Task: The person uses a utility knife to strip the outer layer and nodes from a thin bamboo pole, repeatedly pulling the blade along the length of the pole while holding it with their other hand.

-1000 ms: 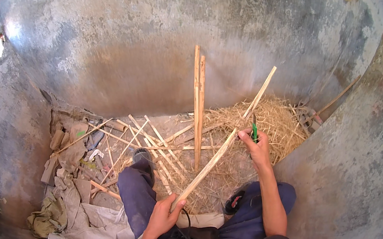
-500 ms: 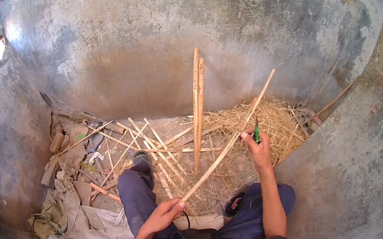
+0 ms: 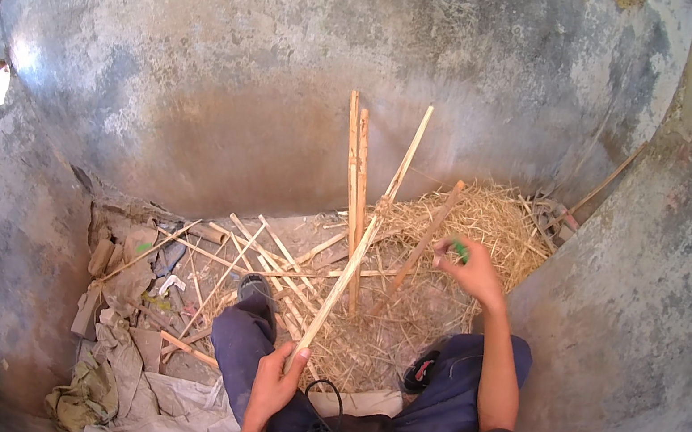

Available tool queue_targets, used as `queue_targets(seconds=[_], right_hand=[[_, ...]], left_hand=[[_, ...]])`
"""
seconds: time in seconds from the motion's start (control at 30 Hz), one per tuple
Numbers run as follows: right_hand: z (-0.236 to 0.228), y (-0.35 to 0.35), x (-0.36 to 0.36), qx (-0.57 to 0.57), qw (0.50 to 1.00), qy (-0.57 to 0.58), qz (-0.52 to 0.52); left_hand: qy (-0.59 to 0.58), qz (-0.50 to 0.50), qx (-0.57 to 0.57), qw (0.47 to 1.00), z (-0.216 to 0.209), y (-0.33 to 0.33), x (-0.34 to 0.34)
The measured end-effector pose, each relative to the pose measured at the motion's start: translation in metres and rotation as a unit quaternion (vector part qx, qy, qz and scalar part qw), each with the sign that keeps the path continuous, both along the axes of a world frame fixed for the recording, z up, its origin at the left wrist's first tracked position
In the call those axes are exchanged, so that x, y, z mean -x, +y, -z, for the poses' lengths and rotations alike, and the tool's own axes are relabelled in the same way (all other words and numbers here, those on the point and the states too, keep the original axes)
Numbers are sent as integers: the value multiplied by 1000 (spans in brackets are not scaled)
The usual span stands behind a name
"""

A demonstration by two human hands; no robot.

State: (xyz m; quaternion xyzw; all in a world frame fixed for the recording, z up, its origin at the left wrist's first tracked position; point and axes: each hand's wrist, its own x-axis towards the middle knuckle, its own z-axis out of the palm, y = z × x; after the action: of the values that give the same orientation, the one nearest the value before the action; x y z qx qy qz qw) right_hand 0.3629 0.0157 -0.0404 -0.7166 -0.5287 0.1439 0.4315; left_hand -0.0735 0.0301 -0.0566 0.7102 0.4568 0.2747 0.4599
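My left hand [image 3: 274, 384] is closed round the near end of a long pale wooden stick [image 3: 342, 283], which slants up and away from me. Its far end stands out against the wall, and a rough, knotty spot shows partway along. To the right, my right hand [image 3: 477, 276] is closed on a small green-handled knife [image 3: 459, 251], apart from the stick; the blade is blurred. A brown stake [image 3: 428, 240] leans between that hand and the stick. Just left of the held stick, two other pale sticks [image 3: 355, 168] rise close together.
Straw and shavings [image 3: 491, 216] are heaped at the far right. Several cut sticks [image 3: 288, 270] lie crossed on the ground by my left shoe [image 3: 257, 291]. Crumpled sacking [image 3: 162, 404] lies at the near left. A curved grey wall [image 3: 279, 70] encloses the far side.
The stick's far end has swung left, and my left hand has shifted slightly left with it. My right hand has come away from the stick, still holding the knife. The brown stake now shows more fully.
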Motion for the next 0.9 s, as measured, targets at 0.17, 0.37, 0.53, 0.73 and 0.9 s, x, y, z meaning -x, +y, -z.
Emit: queue_targets(seconds=[0.17,0.37,0.53,0.73,0.9], right_hand=[[-4,-3,24,210,953,-210,56],[-49,-9,55,78,980,-180,35],[-78,-24,106,-47,995,-64,-52],[-51,-47,159,-154,966,-148,-145],[-43,-50,168,-184,962,-136,-150]], left_hand=[[-127,19,109,986,9,2,6],[-166,47,161,972,-8,-1,1],[-153,44,108,981,-18,1,-10],[-89,46,13,995,-55,-11,-32],[-144,50,-36,988,-64,-17,-51]])
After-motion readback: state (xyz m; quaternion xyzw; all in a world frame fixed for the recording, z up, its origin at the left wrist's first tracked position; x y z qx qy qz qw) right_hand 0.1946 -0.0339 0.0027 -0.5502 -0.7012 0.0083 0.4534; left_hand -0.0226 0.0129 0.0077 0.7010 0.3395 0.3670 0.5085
